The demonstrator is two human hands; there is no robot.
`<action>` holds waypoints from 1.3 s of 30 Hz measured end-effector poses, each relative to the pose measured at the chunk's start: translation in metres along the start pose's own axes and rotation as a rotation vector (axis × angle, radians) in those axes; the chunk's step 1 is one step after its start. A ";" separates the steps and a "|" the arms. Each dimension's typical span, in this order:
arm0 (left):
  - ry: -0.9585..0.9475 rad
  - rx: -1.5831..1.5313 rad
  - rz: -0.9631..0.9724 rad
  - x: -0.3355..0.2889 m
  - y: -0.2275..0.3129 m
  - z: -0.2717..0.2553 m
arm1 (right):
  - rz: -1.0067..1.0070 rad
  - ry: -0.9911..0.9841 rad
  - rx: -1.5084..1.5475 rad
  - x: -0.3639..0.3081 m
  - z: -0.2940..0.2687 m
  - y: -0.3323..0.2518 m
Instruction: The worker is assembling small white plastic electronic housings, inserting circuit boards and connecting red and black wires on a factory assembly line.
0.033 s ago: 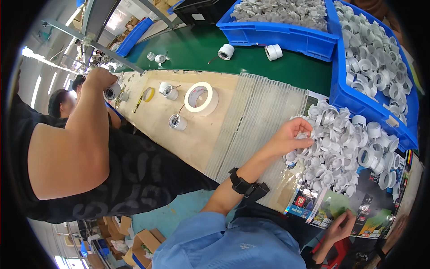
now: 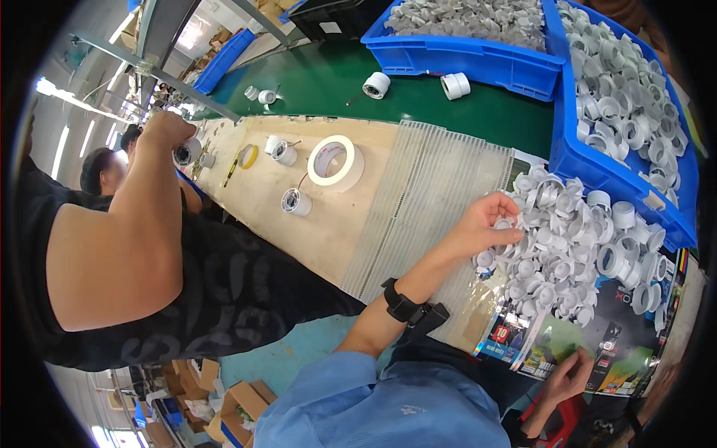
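Observation:
My left hand (image 2: 487, 225) reaches over the near left edge of a heap of white plastic ring-shaped parts (image 2: 553, 250). Its fingers are curled but apart from the thumb, and some white parts show in the gap; none is plainly gripped. A black strap with a small module (image 2: 407, 308) circles that wrist. Lower right, my right hand (image 2: 569, 375) rests at the front edge of a printed sheet (image 2: 553, 347), fingers loosely bent, with nothing visible in them. Several larger white collars (image 2: 624, 216) lie at the heap's right side.
Blue bins (image 2: 463, 63) full of white parts stand at the back right. Clear ribbed strips (image 2: 418, 201) cover the board left of the heap. Farther left lie a roll of white tape (image 2: 336, 163) and white cylindrical units (image 2: 296, 202). A co-worker's arm (image 2: 153, 179) reaches in at left.
My left hand has shifted very slightly at the edge of the heap. Nothing else has visibly changed.

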State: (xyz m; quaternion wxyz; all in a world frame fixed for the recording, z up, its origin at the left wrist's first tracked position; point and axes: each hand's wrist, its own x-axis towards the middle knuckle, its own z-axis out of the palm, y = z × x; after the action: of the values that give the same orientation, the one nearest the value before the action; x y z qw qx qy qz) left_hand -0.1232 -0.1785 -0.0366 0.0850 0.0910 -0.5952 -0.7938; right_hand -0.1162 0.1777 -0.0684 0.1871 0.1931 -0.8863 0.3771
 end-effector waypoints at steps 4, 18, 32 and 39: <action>0.161 -0.119 0.011 -0.003 0.012 0.009 | 0.006 0.018 0.051 -0.001 0.003 0.002; 0.223 -0.106 -0.100 -0.002 0.009 0.021 | 0.005 0.119 -0.078 0.005 -0.013 -0.015; 0.247 -0.358 -0.089 -0.008 0.017 0.000 | 0.290 -0.036 0.330 0.054 -0.053 0.003; 0.056 -0.477 -0.176 -0.037 0.033 0.048 | 0.362 -0.149 -0.692 0.178 -0.110 0.132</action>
State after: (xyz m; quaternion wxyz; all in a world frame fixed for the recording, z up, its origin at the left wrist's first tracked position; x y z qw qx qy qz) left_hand -0.0986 -0.1335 0.0097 0.0511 0.1415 -0.3783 -0.9134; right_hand -0.3121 0.3078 0.0088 0.1068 -0.0140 -0.9918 0.0683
